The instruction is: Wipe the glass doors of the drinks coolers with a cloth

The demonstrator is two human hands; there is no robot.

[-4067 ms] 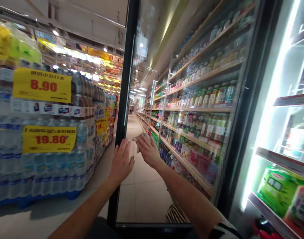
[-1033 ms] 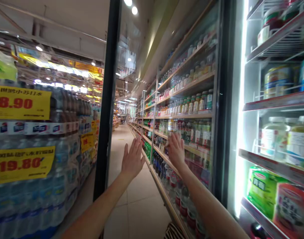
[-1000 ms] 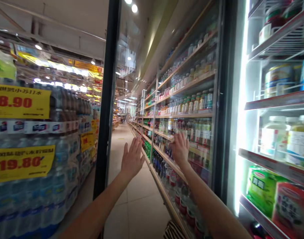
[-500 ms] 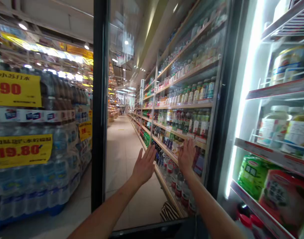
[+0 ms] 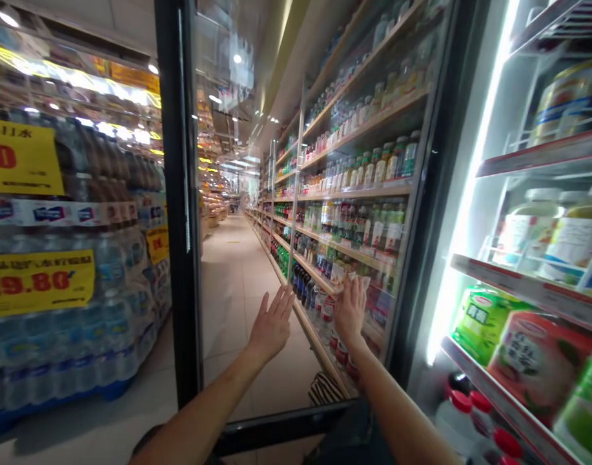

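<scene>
A glass cooler door (image 5: 228, 310) with a black frame stands swung open in front of me. My left hand (image 5: 271, 326) is held up flat against or close to the pane, fingers stretched out and empty. To its right, my right hand (image 5: 350, 313) presses a crumpled white cloth or tissue (image 5: 365, 282) toward the glass. Its fingers cover most of the cloth, so the exact kind is hard to tell. Rows of drink bottles (image 5: 373, 174) show in the glass, beyond or reflected in it.
On the right, lit cooler shelves (image 5: 518, 284) hold white-capped bottles, a green pack (image 5: 484, 323) and a red pack (image 5: 528, 361). Red-capped bottles (image 5: 460, 400) stand low down. Stacked water bottles (image 5: 58, 349) with yellow price signs (image 5: 39, 284) fill the left side.
My view has shifted slightly. My right hand has moved a little left and lower on the pane, and the white cloth now shows at its fingertips. My left hand stays stretched out flat.
</scene>
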